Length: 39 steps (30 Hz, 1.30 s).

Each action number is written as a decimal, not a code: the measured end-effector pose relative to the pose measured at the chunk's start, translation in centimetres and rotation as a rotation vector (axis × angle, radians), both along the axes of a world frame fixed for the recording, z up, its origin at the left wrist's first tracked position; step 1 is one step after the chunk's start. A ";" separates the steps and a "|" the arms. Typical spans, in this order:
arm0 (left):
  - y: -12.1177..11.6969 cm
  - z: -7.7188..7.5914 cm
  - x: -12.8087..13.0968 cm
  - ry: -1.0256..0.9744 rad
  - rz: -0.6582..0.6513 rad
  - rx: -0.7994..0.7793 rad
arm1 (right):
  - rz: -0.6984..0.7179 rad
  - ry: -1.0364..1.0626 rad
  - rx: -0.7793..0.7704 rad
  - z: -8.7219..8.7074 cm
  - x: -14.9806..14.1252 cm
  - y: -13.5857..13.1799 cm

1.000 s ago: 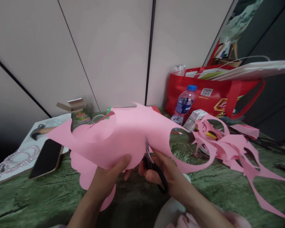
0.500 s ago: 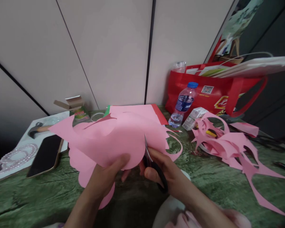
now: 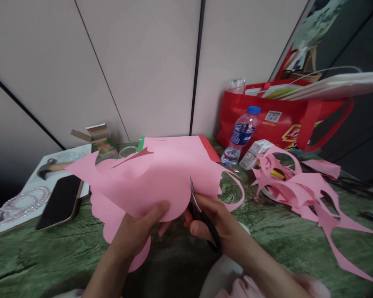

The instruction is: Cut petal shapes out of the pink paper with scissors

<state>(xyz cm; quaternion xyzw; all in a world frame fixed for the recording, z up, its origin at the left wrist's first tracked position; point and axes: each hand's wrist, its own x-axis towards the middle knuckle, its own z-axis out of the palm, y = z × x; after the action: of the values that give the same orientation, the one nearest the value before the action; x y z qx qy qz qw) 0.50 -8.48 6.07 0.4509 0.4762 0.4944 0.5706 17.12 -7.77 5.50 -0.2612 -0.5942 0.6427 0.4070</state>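
Observation:
My left hand (image 3: 136, 231) pinches the near edge of a large pink paper sheet (image 3: 149, 178), held up over the green table (image 3: 49, 256). My right hand (image 3: 214, 223) grips black-handled scissors (image 3: 202, 215), whose blades stick up into the paper's near edge just right of my left thumb. The sheet has curved cut-outs, and a thin cut strip loops off its right side. A scalloped pink piece hangs below my left hand.
Pink paper scraps (image 3: 304, 190) pile up at the right. Behind them stand a water bottle (image 3: 240, 136), a small white box (image 3: 256, 151) and a red bag (image 3: 286, 120). A phone (image 3: 60, 203), beads (image 3: 18, 205), a hammer (image 3: 51, 167) and an open carton (image 3: 101, 140) lie at the left.
The sheet has been turned and lowered a little in my left hand. The long cut strip on its right has curled in closer. The scissors stay at the near edge.

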 end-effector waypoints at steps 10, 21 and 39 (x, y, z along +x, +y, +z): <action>-0.2 0.0 -0.1 0.035 -0.036 0.030 | -0.029 0.011 0.010 0.1 -0.1 -0.1; 0.0 0.0 -0.2 0.075 -0.066 0.039 | -0.039 0.026 0.025 0.1 -0.3 0.0; -0.3 0.0 -0.2 0.075 -0.075 0.050 | -0.106 0.041 0.002 -0.2 -0.4 0.0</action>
<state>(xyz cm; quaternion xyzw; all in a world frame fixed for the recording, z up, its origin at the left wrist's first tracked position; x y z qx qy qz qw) 0.35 -8.74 6.10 0.5007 0.4677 0.4670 0.5590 16.67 -7.73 5.27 -0.2788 -0.5718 0.6247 0.4529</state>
